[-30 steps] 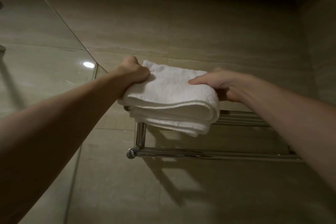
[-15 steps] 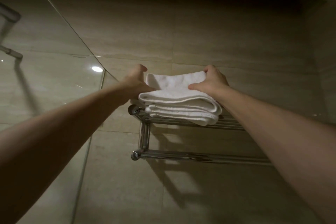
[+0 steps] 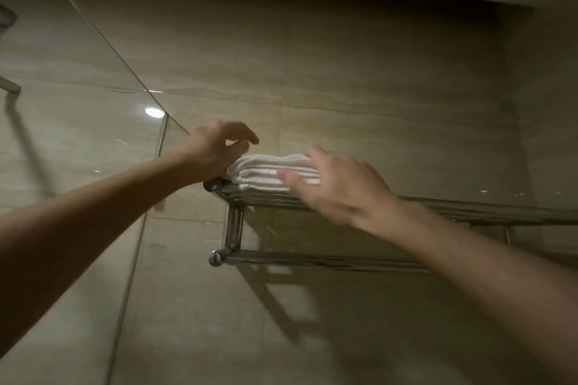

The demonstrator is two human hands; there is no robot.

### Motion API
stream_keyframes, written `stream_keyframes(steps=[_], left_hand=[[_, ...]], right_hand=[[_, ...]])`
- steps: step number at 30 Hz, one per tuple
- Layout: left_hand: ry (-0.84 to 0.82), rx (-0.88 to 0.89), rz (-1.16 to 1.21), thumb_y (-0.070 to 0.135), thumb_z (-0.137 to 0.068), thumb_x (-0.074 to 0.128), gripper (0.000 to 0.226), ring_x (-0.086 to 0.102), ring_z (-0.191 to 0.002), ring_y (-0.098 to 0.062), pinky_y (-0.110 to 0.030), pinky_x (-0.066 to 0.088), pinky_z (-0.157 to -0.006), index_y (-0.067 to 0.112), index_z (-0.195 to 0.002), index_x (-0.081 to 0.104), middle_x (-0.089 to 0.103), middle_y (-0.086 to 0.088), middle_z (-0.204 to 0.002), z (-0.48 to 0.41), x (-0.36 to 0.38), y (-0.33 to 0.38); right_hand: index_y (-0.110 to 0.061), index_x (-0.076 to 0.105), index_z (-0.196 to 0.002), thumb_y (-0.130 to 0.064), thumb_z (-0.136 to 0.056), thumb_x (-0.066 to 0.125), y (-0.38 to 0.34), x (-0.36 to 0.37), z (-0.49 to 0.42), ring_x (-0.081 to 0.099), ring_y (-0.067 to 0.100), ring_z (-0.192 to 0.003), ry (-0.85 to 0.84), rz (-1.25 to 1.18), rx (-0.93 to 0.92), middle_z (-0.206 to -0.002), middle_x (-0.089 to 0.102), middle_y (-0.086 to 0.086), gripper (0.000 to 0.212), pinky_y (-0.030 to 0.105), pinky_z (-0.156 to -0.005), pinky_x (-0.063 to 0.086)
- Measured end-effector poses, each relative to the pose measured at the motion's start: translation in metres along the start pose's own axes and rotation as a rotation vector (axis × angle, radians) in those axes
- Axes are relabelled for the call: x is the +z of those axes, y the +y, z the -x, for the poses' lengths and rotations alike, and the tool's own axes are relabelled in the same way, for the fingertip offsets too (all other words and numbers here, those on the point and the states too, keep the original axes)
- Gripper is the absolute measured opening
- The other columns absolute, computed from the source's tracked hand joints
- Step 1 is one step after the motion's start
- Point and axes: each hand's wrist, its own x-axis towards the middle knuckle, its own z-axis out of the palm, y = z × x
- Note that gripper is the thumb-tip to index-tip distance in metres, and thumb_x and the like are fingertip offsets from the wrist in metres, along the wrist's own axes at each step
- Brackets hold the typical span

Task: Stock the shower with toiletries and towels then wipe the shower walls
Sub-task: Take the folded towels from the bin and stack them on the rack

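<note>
Towel-stocking step. Folded white towel (image 3: 269, 170) lies flat on the left end of the chrome rack (image 3: 469, 209), top shelf. Left hand (image 3: 219, 147) loose-fingered at its left edge; right hand (image 3: 337, 187) spread, blurred, in front. Neither grips anything. Next, I judge: fetch remaining stock, then wipe the walls.

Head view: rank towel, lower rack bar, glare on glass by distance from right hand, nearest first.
1. Towel, on the rack top, beside the right hand.
2. Lower bar, below it.
3. Glare, far left on the glass.
</note>
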Motion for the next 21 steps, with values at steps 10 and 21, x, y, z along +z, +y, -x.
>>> stream_keyframes(steps=[10,21], left_hand=[[0.002,0.217,-0.371,0.057,-0.103,0.016,0.058,0.061,-0.094,-0.013,-0.027,0.051,-0.075,0.025,-0.139,0.048,0.064,0.000,-0.117,0.053,0.027,0.016],[0.137,-0.093,-0.184,0.040,-0.100,0.048,0.049,0.057,-0.113,-0.022,-0.034,0.043,-0.091,0.022,-0.145,0.039,0.055,-0.007,-0.136,0.211,0.120,0.048]], right_hand=[[-0.029,0.024,-0.149,-0.053,-0.100,0.036,0.038,0.008,0.006,0.045,0.028,-0.127,-0.115,0.308,-0.068,-0.141,0.049,0.008,0.056,0.045,-0.109,0.032],[-0.014,0.065,-0.107,-0.024,-0.077,0.053,0.036,0.033,0.172,0.058,0.031,-0.111,0.107,0.149,-0.097,-0.121,0.061,0.009,0.034,0.042,-0.093,0.047]])
